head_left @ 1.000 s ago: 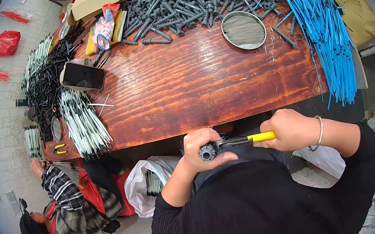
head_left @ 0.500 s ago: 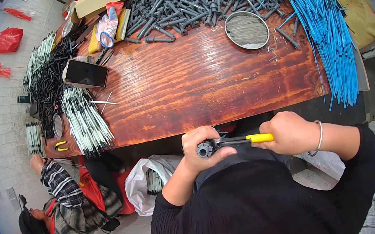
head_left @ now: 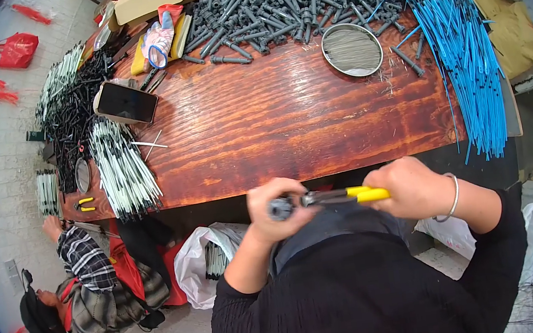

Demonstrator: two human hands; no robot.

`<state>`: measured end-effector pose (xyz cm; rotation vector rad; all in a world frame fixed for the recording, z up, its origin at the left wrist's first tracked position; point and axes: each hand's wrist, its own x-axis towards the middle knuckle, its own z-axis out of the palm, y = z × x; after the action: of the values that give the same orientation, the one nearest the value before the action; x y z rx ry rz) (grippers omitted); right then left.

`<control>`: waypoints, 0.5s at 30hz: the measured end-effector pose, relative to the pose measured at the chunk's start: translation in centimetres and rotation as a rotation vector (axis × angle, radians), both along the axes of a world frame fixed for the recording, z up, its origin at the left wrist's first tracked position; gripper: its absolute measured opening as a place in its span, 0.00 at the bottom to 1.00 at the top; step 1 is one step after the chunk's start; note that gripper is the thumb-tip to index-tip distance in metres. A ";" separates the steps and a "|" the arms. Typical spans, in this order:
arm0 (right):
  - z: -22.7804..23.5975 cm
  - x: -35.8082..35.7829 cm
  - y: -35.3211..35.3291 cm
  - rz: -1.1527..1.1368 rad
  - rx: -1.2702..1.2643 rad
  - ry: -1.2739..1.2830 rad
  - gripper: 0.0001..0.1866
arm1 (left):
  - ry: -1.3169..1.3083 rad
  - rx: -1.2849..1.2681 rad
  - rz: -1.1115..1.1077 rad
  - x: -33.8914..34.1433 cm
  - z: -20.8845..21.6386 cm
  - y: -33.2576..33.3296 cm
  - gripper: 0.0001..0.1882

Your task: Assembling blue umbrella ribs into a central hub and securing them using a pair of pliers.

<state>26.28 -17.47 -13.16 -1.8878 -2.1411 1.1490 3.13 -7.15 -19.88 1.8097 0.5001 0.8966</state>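
My left hand [head_left: 276,207] is closed round a dark grey plastic fitting [head_left: 279,209], whose round ribbed end points out of the fist. In my right hand [head_left: 403,189] are pliers with yellow handles [head_left: 370,194], the fingers wrapped round the grips. The jaws of the pliers meet the fitting beside my left thumb. Both hands are held in front of the body, just off the near edge of the wooden table [head_left: 243,142]. Some blur covers the left fingers and the jaws, so exactly what the jaws bite on is hidden.
A heap of grey fittings [head_left: 298,0] covers the back of the table. A round tin of thin wires [head_left: 352,50] stands before it. Blue rods [head_left: 462,66] lie at right, white rods [head_left: 122,168] and a phone [head_left: 127,102] at left. A co-worker [head_left: 93,283] sits lower left.
The pliers' yellow handles have spread slightly apart. My left hand has shifted a little to the left with the fitting, blurred by motion.
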 end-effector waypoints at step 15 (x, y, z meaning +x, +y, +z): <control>-12.4 9.4 -2.2 -0.473 0.757 -0.367 0.26 | -1.096 -0.556 0.237 -19.0 1.6 4.4 0.09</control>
<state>35.71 -19.69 -25.59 -2.0966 -1.7147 -0.1057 -15.88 -2.71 -18.23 0.5926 0.1996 1.5510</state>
